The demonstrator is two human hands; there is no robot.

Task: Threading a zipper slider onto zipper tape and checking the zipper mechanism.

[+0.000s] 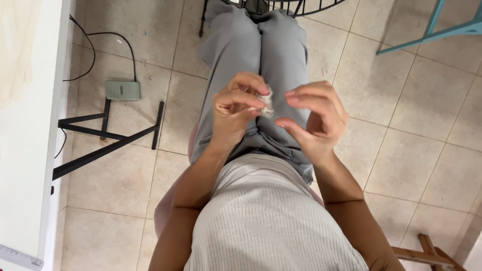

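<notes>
I am seated, looking down at my lap in grey trousers and a ribbed light top. My left hand is raised over my lap, its fingertips pinching a small crumpled white scrap, perhaps paper or plastic. My right hand hovers just to the right of the scrap with fingers curled and apart, thumb and forefinger close to it; I cannot tell whether they touch it.
A white table edge runs along the left, with black metal legs on the tiled floor. A small grey box with a black cable lies by them. A teal frame stands top right, wooden legs bottom right.
</notes>
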